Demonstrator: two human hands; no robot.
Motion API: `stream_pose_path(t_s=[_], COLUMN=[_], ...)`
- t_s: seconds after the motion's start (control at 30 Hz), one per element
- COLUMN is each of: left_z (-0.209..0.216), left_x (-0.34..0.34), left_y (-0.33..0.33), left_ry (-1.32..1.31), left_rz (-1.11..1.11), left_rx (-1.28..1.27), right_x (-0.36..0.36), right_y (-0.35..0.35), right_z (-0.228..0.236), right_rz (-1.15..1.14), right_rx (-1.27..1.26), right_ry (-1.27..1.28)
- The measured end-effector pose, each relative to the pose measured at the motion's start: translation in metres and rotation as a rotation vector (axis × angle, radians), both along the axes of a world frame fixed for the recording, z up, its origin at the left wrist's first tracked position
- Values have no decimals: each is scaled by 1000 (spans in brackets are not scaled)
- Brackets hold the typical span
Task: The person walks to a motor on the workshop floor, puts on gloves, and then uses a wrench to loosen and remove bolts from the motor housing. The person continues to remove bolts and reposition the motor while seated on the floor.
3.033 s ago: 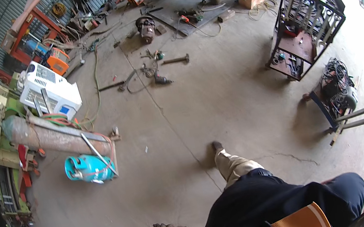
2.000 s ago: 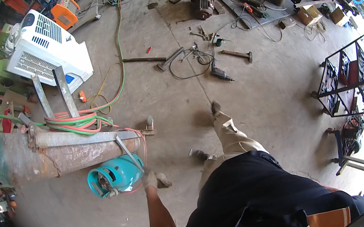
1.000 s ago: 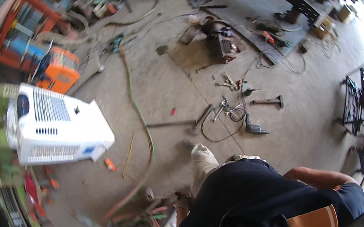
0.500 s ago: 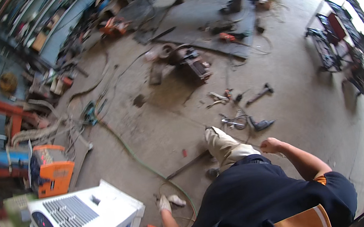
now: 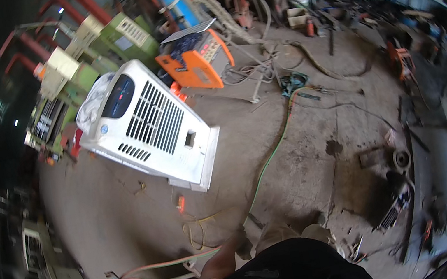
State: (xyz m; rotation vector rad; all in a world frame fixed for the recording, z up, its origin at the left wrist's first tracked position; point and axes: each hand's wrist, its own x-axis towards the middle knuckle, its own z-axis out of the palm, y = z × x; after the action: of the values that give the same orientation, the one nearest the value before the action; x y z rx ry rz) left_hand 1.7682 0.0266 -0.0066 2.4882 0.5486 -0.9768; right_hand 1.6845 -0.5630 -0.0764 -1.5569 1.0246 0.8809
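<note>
At the near edge of the floor (image 5: 302,185), left hand (image 5: 238,240): blurred, low beside the beige trousers (image 5: 275,234); we cannot tell how far the fingers are curled or whether they grip anything.
Dark shape (image 5: 245,250): right at the left hand, overlapping it in our view; too smeared to identify, and we cannot say if it is held.
Right hand: out of view, so we record no finger state.
Green hose (image 5: 268,161): runs from near the left hand toward the floor's far edge, reaching a blue-green heap (image 5: 292,83).
Yellow cord (image 5: 195,227): loosely looped left of the hand, near a small orange object (image 5: 181,204).
White vented unit (image 5: 155,118): toward the floor's left edge, well apart from the hand.
Red-and-green hoses (image 5: 167,262): bunched toward the floor's near left corner.
Footing beside hose and cord: we judge short, lifted steps best, since a loop could snag a shoe.
Arm carriage: we would keep the left forearm close and the wrist steady, clear of the hoses.
</note>
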Motion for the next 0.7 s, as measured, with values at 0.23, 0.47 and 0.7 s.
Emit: stream_pose_path(t_s=[0.23,0.47,0.7], left_z=[-23,-56,-64], left_x=[44,143,343], left_y=[-33,-22,52], left_ry=[32,15,107], left_rz=[223,66,-714], left_rx=[-21,-39,65], right_x=[252,347,224], right_y=[-165,-124,44], right_z=[50,46,-22], right_rz=[-305,-329,-396], right_rx=[-80,-143,12], right_ry=[-530,-502,-8])
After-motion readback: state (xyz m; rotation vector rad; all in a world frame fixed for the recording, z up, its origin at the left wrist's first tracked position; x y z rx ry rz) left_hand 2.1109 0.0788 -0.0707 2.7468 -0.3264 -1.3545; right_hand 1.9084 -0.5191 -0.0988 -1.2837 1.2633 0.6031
